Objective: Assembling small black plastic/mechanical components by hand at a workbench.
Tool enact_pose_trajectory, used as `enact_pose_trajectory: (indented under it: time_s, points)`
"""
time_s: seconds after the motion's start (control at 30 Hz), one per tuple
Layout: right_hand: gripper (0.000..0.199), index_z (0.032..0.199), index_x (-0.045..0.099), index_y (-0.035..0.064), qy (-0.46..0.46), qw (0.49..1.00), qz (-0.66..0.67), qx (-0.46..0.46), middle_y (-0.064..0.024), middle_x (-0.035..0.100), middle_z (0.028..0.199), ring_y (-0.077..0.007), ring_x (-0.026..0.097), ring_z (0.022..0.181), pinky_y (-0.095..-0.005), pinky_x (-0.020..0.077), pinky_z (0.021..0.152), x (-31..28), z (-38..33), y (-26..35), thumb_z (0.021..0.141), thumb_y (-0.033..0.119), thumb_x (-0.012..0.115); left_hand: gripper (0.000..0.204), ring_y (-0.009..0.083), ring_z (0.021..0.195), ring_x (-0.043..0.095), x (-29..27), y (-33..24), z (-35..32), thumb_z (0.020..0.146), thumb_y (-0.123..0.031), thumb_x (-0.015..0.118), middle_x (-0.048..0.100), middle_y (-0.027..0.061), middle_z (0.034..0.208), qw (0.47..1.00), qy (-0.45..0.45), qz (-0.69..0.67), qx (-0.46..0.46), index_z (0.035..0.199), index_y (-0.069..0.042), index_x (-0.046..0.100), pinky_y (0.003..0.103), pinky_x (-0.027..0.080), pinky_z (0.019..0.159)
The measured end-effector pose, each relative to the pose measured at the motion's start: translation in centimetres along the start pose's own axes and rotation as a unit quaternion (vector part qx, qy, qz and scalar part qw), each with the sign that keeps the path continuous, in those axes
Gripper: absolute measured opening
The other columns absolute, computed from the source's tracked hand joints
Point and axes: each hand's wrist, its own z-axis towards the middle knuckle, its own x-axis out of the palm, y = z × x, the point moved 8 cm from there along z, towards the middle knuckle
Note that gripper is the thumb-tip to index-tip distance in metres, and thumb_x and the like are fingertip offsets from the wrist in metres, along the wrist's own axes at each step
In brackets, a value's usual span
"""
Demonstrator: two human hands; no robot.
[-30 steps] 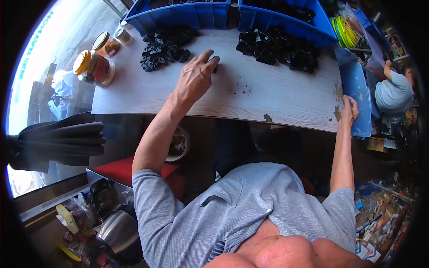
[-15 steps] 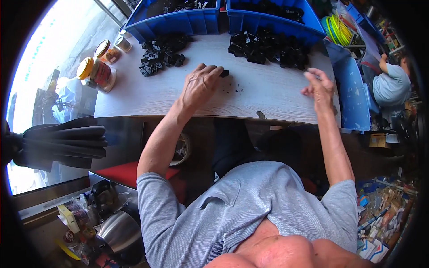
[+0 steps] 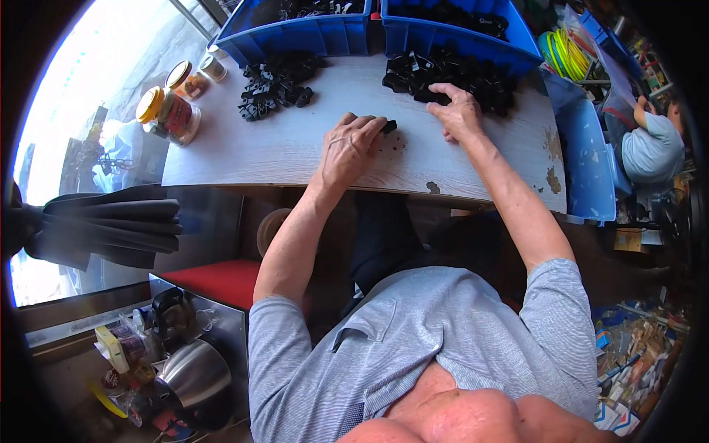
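Observation:
My left hand (image 3: pixel 350 148) is closed over the table, gripping a small black plastic part (image 3: pixel 389 127) that juts out past its fingertips. To its right, my right hand (image 3: pixel 459 117) has its fingers apart with nothing visible in them. Its fingertips are at the near edge of a heap of black parts (image 3: pixel 484 83), and whether they touch it is unclear. A second heap, of black parts with metal pieces (image 3: pixel 269 90), lies farther left. Both heaps rest on the pale wooden table (image 3: pixel 229 148).
Two blue bins (image 3: pixel 310 38) with black parts stand along the far edge. At the left are a yellow-lidded jar (image 3: pixel 173 118) and smaller containers. A light-blue tub (image 3: pixel 587 159) adjoins the table's right side; beyond it a person (image 3: pixel 653 148) sits.
My right hand has swung left from the table's right side to the near edge of the right heap. My left hand, with the black part, has shifted slightly right.

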Motion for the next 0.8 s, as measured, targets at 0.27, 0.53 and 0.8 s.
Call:
enact_pose_trajectory:
  time_s: [0.27, 0.53, 0.8]
  points:
    - [0.033, 0.118, 0.072, 0.0149, -0.007, 1.000, -0.017, -0.005, -0.0043, 0.066, 0.067, -0.0125, 0.060, 0.047, -0.0275, 0.0518, 0.042, 0.7, 0.9, -0.7, 0.087, 0.024, 0.074, 0.028, 0.0304, 0.094, 0.067, -0.2, 0.2, 0.0, 0.087, -0.012, 0.072, 0.074, 0.0089, 0.109, 1.000, -0.004, -0.007, -0.011, 0.115, -0.009, 0.071, 0.040, 0.055, 0.083]
    - [0.035, 0.115, 0.072, 0.0112, 0.003, 1.000, 0.014, 0.002, -0.0019, 0.059, 0.060, -0.0104, 0.056, 0.045, -0.0267, 0.0483, 0.039, 0.7, -0.6, -0.1, 0.084, 0.025, 0.079, 0.027, 0.0307, 0.092, 0.068, -0.6, 0.7, -0.2, 0.086, -0.009, 0.072, 0.075, 0.0102, 0.107, 0.999, -0.025, -0.009, -0.024, 0.113, -0.007, 0.072, 0.041, 0.056, 0.083]
    - [0.037, 0.113, 0.069, 0.0080, 0.062, 0.993, -0.075, -0.064, -0.0012, 0.056, 0.056, -0.0107, 0.053, 0.043, -0.0273, 0.0437, 0.037, 1.5, -0.4, 0.4, 0.080, 0.019, 0.081, 0.027, 0.0308, 0.092, 0.070, -0.7, 0.8, 0.8, 0.085, -0.004, 0.071, 0.074, 0.0108, 0.103, 0.991, -0.101, -0.082, -0.020, 0.111, -0.006, 0.073, 0.039, 0.056, 0.081]
